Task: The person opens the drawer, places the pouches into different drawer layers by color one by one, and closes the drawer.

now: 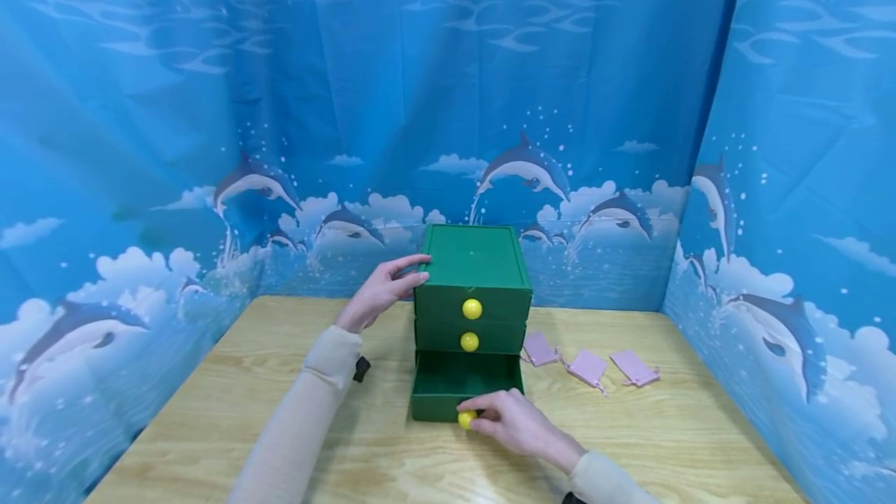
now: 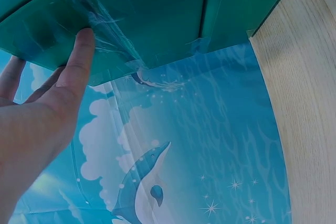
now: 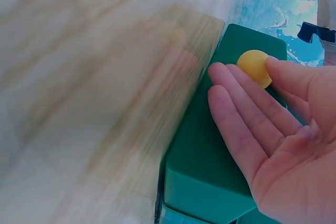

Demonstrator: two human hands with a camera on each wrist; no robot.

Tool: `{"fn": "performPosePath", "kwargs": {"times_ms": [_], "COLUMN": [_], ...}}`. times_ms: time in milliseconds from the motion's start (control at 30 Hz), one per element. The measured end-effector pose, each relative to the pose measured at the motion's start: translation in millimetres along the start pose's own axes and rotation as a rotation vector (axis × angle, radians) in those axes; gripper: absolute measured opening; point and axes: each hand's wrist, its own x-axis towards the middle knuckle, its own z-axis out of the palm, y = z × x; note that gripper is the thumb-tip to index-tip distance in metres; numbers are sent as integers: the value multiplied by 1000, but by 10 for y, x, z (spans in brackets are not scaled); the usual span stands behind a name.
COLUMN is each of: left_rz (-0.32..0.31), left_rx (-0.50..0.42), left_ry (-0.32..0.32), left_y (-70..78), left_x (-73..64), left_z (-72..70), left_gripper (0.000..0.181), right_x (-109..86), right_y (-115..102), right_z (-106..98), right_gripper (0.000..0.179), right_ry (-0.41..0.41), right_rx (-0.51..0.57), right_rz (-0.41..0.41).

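Note:
A green three-drawer cabinet (image 1: 476,253) stands on the table, with a round yellow knob on each drawer. Its bottom drawer (image 1: 432,408) is pulled out toward me, while the upper two sit closed. My right hand (image 1: 516,421) pinches the bottom yellow knob (image 3: 254,67) between thumb and fingers; in the right wrist view the other fingers lie extended along the drawer front. At the cabinet's upper left edge, my left hand (image 1: 381,292) rests with its fingers mostly straight. The left wrist view shows a fingertip (image 2: 84,38) against the green side wall, which has clear tape on it.
To the right of the cabinet lie three pink drawstring pouches (image 1: 586,368) on the wooden table (image 1: 672,442). A small black object (image 1: 361,369) shows beside the left sleeve. Blue curtains with dolphins (image 1: 525,166) hang behind the table and along its sides.

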Motion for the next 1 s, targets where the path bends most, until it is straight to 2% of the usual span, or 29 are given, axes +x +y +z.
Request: {"fn": "performPosePath", "kwargs": {"times_ms": [333, 600, 1000], "left_rz": [-7, -7, -3], "left_rx": [0, -7, -3], "left_ry": [6, 8, 4], "left_y": [-13, -6, 14], "left_x": [1, -2, -8], "left_z": [8, 2, 1], "left_gripper": [51, 50, 50], "right_x": [-30, -29, -52], "right_y": [-20, -62, -2], "right_z": [-65, -178, -367], "right_gripper": [28, 15, 20], "right_ry": [-11, 29, 155], "right_rx": [155, 161, 160], "right_rz": [10, 33, -16]}}
